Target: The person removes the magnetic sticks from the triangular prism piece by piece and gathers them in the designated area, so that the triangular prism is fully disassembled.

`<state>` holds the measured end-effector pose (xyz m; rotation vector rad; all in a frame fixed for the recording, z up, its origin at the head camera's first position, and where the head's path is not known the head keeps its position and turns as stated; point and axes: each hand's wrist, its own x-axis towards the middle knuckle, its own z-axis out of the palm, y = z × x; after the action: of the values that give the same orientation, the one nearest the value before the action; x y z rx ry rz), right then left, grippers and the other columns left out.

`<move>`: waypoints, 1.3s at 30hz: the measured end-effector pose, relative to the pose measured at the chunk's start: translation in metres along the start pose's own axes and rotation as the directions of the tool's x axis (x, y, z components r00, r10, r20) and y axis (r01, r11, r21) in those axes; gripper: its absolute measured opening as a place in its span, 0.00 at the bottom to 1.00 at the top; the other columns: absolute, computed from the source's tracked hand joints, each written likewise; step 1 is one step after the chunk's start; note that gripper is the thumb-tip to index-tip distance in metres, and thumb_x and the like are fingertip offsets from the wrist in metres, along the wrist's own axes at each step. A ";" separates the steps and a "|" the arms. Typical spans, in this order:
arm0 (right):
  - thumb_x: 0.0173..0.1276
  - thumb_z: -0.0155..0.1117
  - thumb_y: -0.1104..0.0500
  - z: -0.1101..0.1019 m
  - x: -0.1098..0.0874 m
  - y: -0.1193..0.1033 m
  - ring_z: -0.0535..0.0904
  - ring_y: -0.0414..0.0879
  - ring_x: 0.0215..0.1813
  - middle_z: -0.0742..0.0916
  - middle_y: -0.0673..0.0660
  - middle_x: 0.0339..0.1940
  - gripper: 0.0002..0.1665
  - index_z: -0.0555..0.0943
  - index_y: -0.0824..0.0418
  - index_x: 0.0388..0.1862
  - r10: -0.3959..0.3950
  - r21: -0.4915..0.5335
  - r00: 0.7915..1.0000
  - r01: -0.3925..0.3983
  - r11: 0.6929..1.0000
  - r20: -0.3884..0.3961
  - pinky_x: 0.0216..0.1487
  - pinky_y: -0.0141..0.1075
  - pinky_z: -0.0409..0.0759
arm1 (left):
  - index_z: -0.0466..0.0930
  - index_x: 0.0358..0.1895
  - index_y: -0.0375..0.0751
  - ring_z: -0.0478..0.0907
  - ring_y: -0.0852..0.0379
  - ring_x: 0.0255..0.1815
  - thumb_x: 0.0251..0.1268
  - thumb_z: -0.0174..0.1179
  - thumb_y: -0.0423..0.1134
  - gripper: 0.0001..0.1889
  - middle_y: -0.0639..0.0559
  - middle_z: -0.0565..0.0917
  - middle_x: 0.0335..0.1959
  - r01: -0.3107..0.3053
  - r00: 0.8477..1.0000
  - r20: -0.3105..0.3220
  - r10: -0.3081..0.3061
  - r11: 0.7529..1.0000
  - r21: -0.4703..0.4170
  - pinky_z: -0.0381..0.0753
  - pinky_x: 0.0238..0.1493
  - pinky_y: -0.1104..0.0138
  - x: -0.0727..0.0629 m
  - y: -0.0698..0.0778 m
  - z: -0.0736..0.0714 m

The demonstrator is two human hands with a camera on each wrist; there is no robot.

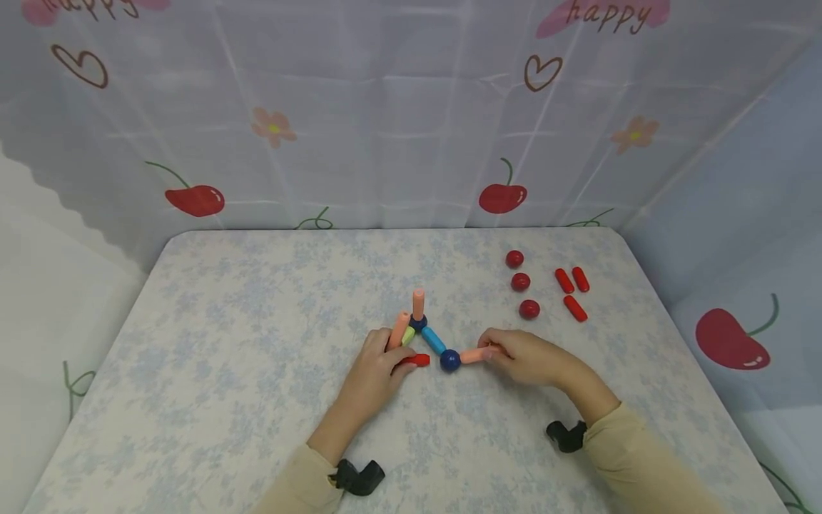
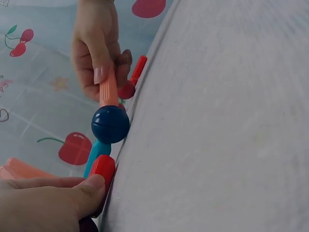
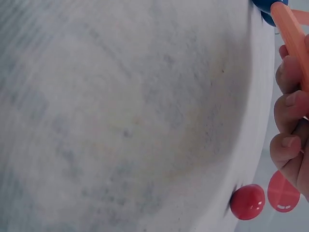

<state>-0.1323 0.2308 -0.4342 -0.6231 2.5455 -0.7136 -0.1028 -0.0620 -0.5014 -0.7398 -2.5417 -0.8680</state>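
Only head view shows the green rod [image 1: 408, 336]; left hand [image 1: 374, 370] pinches red rod [image 2: 103, 166], right hand [image 1: 531, 356] orange rod [image 1: 472, 355].

Pinching now with the left hand [image 1: 375, 365], pressing in with the thumb [image 2: 93, 187], slanting up from the lower left along the wrist [image 1: 334, 430]. And across on the other side, pinching with the right hand [image 1: 528, 355], curling the fingers [image 3: 289, 110] tight, angling inward from the right. Holding both hands apart.
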 end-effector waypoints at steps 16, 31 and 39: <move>0.70 0.65 0.45 0.008 0.013 -0.024 0.74 0.36 0.33 0.80 0.39 0.30 0.11 0.82 0.45 0.47 -0.057 -0.132 0.997 0.063 0.989 0.051 0.39 0.32 0.75 | 0.90 0.41 0.49 0.70 0.55 0.43 0.59 0.71 0.40 0.08 0.50 0.76 0.41 0.041 0.999 0.006 -0.041 0.998 -0.050 0.76 0.41 0.65 0.001 0.004 -0.002; 0.71 0.65 0.50 0.019 0.019 -0.024 0.73 0.36 0.31 0.79 0.41 0.29 0.07 0.81 0.46 0.46 -0.105 -0.099 0.993 0.110 0.989 0.050 0.36 0.31 0.74 | 0.89 0.41 0.51 0.70 0.57 0.43 0.58 0.72 0.41 0.07 0.51 0.76 0.41 0.031 1.000 0.001 -0.031 0.999 -0.045 0.77 0.42 0.65 0.000 0.001 0.000; 0.64 0.71 0.45 0.023 0.022 -0.026 0.71 0.34 0.26 0.79 0.36 0.24 0.06 0.83 0.40 0.38 -0.134 -0.151 0.990 0.127 0.980 -0.038 0.31 0.29 0.71 | 0.89 0.40 0.51 0.68 0.58 0.41 0.58 0.72 0.41 0.07 0.52 0.74 0.39 0.010 1.000 -0.008 -0.010 0.999 -0.040 0.75 0.39 0.67 0.000 0.001 0.001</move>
<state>-0.1304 0.1909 -0.4436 -0.8391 2.6386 -0.5932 -0.1025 -0.0607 -0.5018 -0.7343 -2.5297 -0.9263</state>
